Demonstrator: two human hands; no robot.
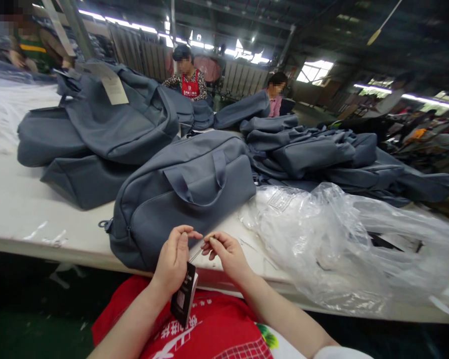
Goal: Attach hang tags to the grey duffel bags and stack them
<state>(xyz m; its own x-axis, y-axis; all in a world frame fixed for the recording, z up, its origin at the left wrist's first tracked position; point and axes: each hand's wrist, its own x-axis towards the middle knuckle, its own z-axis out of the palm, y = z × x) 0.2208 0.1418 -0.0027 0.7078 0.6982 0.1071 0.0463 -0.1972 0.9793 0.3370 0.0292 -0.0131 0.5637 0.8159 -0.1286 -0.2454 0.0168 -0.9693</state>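
The left hand (pixel 174 259) has its fingers closed on a dark hang tag (pixel 183 297), which hangs below the palm over the red apron. The right hand (pixel 226 252) pinches the tag's thin string (pixel 199 252), stretched between both hands' fingertips just in front of the grey bag (pixel 179 194) on the bench (pixel 18 209).

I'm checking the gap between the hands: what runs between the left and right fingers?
In the head view, a thin string stretches between the left hand and right hand; a dark hang tag dangles below the left.
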